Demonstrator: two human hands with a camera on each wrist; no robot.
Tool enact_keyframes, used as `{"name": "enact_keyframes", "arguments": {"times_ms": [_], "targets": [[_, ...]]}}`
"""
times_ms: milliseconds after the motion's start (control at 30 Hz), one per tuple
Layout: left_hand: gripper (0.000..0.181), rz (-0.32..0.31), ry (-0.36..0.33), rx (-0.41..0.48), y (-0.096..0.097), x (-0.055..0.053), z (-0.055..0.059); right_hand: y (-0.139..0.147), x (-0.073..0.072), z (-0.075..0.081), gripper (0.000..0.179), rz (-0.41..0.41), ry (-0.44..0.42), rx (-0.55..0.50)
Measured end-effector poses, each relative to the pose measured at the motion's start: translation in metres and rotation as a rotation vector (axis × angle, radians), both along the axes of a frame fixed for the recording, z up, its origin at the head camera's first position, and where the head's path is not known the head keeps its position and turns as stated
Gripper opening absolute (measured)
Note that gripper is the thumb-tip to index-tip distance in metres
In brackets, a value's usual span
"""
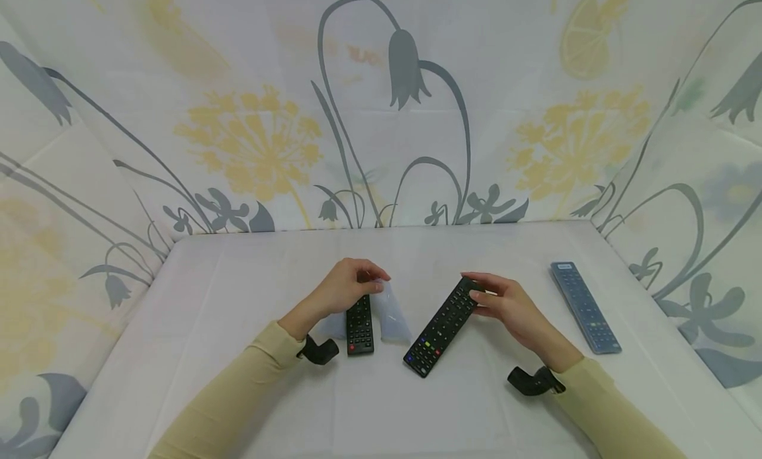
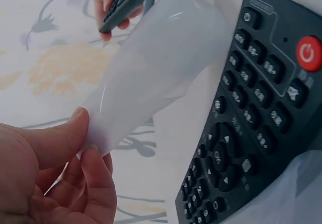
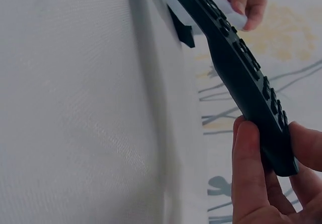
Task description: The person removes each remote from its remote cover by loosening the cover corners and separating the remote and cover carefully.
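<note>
Between thumb and fingers, my left hand [image 1: 347, 287] pinches one end of a translucent plastic sleeve [image 2: 161, 58]; in the head view its other end hangs toward the table. Beneath that hand lies a black remote control [image 1: 360, 327] with a red power button, its upper part hidden by the hand. My right hand [image 1: 506, 307] grips a second black remote control [image 1: 442, 327] by its far end, tilted, with the buttons up. The right wrist view shows the thumb on the button side of this remote [image 3: 236, 78] and fingers on its back.
A third remote control [image 1: 586, 307], looking bluish as if covered, lies at the right of the white table [image 1: 286, 406]. Another piece of translucent plastic [image 1: 333, 326] lies left of the flat black remote. Flower-patterned cloth [image 1: 369, 115] hangs behind and at both sides.
</note>
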State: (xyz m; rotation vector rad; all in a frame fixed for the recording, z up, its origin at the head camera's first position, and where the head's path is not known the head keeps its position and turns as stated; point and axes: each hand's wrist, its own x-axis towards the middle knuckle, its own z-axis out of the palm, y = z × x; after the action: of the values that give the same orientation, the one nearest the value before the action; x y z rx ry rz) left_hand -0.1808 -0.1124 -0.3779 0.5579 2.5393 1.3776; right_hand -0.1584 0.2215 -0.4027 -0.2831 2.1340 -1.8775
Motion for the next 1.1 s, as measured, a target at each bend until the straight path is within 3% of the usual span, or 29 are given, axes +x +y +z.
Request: {"name": "enact_keyframes", "arguments": {"times_ms": [467, 900, 1100], "targets": [[0.015, -0.029, -0.082, -0.026, 0.001, 0.002, 0.007, -0.015, -0.011, -0.007, 0.045, 0.005, -0.028, -0.005], [0.026, 0.009, 0.033, -0.033, 0.005, -0.003, -0.014, -0.028, -0.025, -0.017, 0.053, 0.071, -0.064, -0.049], [0.027, 0.028, 0.047, -0.025, 0.005, -0.003, -0.018, -0.033, -0.029, -0.019, 0.050, 0.014, -0.080, -0.035]]}}
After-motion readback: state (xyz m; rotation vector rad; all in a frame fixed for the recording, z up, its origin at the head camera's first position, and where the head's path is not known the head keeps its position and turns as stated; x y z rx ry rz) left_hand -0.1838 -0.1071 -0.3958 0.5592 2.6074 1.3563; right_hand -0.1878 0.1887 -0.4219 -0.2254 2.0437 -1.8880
